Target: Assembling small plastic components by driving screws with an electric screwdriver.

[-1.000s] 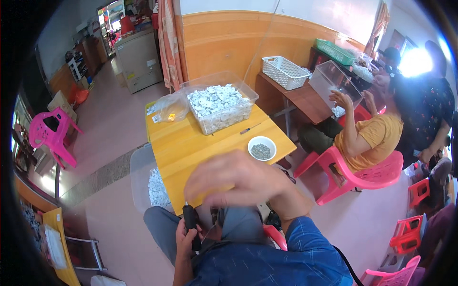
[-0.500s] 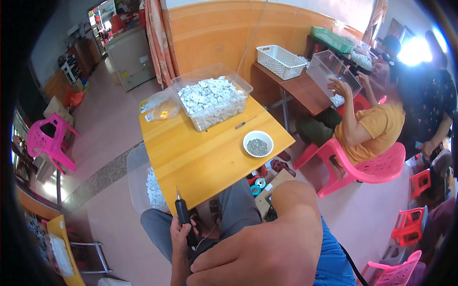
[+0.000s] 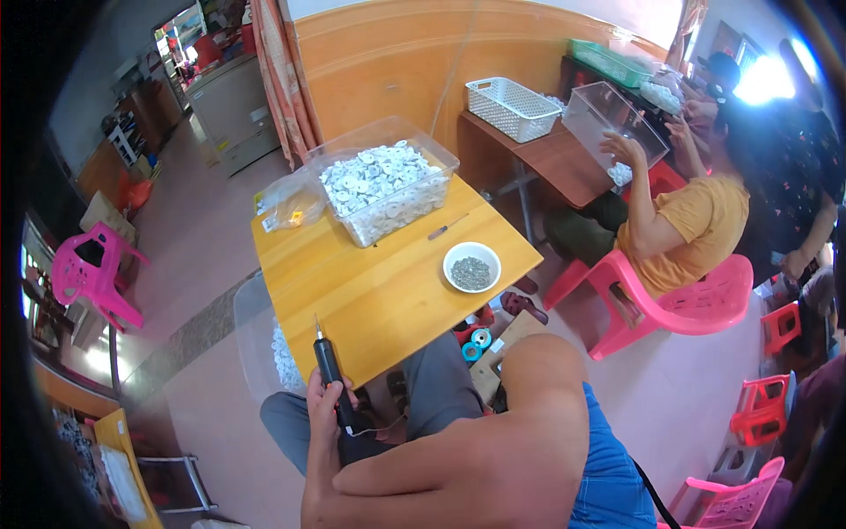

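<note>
In my left hand (image 3: 324, 407) is a slim black electric screwdriver (image 3: 328, 363), its bit pointing up over the near left corner of the yellow wooden table (image 3: 379, 309). A thin white cable trails from its lower end. My right arm crosses close in front at the bottom, over my left forearm; how its fingers lie is hard to make out, so my right hand (image 3: 379, 480) cannot be read clearly. A white bowl (image 3: 449, 275) of small metal screws (image 3: 472, 271) stands on the table's right side. Behind it lies a small thin tool with a dark handle (image 3: 438, 233).
A clear bin (image 3: 374, 227) heaped with white plastic parts (image 3: 379, 176) stands at the table's far side, beside a clear plastic bag (image 3: 295, 204). Another clear bin (image 3: 251, 335) sits below, left. A person in a yellow shirt (image 3: 696, 225) sits on a pink chair (image 3: 696, 295) at right.
My left hand has risen slightly with the electric screwdriver, bringing its bit farther over the table corner. My right arm has shifted a little over the left forearm. The view has turned slightly.
</note>
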A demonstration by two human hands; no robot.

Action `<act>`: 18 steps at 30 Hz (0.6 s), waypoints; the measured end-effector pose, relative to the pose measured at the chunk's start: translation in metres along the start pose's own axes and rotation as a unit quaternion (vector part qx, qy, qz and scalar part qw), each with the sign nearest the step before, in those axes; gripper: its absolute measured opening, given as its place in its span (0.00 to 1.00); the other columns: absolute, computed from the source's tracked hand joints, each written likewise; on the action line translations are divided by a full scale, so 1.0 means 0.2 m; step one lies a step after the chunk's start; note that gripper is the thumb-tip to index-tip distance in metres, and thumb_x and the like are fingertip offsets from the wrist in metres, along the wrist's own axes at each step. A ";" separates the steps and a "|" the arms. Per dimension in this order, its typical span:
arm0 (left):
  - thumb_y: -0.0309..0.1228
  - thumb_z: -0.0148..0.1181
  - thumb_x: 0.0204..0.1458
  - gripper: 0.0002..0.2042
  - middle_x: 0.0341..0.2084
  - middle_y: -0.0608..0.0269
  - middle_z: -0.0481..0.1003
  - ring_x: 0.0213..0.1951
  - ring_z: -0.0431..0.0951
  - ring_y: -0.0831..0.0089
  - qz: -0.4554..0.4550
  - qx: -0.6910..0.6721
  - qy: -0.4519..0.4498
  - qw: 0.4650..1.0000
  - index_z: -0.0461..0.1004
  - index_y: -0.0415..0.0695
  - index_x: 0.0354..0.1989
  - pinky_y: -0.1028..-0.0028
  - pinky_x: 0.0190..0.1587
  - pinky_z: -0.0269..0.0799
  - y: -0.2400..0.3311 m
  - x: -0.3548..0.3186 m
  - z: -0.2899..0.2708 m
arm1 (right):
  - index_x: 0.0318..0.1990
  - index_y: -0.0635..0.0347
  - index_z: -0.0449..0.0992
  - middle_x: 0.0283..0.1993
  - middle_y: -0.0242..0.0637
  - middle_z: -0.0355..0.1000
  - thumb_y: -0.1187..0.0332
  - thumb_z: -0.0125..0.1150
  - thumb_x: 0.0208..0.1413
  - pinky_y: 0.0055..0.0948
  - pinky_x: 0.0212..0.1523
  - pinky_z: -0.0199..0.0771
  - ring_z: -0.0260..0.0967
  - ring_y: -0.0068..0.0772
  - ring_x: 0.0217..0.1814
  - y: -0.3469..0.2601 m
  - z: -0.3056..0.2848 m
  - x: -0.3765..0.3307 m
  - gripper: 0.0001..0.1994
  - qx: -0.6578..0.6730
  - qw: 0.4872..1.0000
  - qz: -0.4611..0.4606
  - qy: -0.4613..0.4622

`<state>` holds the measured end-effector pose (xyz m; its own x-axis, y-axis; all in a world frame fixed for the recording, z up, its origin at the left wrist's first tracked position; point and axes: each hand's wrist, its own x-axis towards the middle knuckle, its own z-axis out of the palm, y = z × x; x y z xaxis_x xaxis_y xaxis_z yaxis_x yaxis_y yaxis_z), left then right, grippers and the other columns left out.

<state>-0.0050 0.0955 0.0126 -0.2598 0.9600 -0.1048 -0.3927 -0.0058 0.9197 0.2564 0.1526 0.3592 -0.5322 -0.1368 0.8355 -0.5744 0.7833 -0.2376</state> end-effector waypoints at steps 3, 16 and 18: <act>0.29 0.57 0.58 0.20 0.31 0.59 0.75 0.24 0.76 0.75 -0.012 0.012 0.024 1.000 0.61 0.40 0.57 0.76 0.27 0.76 0.01 0.01 -0.01 | 0.25 0.61 0.74 0.25 0.31 0.67 0.72 0.60 0.45 0.24 0.28 0.72 0.70 0.29 0.27 -0.02 -0.06 0.03 0.03 -0.095 0.992 -0.009 -0.083; 0.29 0.56 0.58 0.14 0.30 0.61 0.74 0.22 0.76 0.75 -0.036 0.008 0.040 0.999 0.62 0.42 0.49 0.75 0.25 0.76 0.04 0.15 -0.05 | 0.33 0.62 0.82 0.32 0.36 0.76 0.73 0.59 0.54 0.23 0.29 0.77 0.74 0.29 0.29 0.26 -0.16 -0.09 0.06 -0.112 0.977 -0.160 -0.083; 0.29 0.57 0.58 0.14 0.30 0.61 0.74 0.22 0.76 0.75 -0.030 0.023 0.030 0.999 0.62 0.42 0.49 0.76 0.25 0.77 0.04 0.14 -0.04 | 0.34 0.64 0.82 0.32 0.37 0.76 0.73 0.57 0.55 0.24 0.29 0.76 0.75 0.29 0.29 0.24 -0.05 -0.11 0.07 -0.080 0.989 -0.099 -0.076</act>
<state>-0.0234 0.1206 0.0139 -0.2907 0.9396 -0.1808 -0.3676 0.0648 0.9277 0.2464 0.1996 0.3331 -0.5138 -0.3775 0.7704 -0.5778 0.8161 0.0145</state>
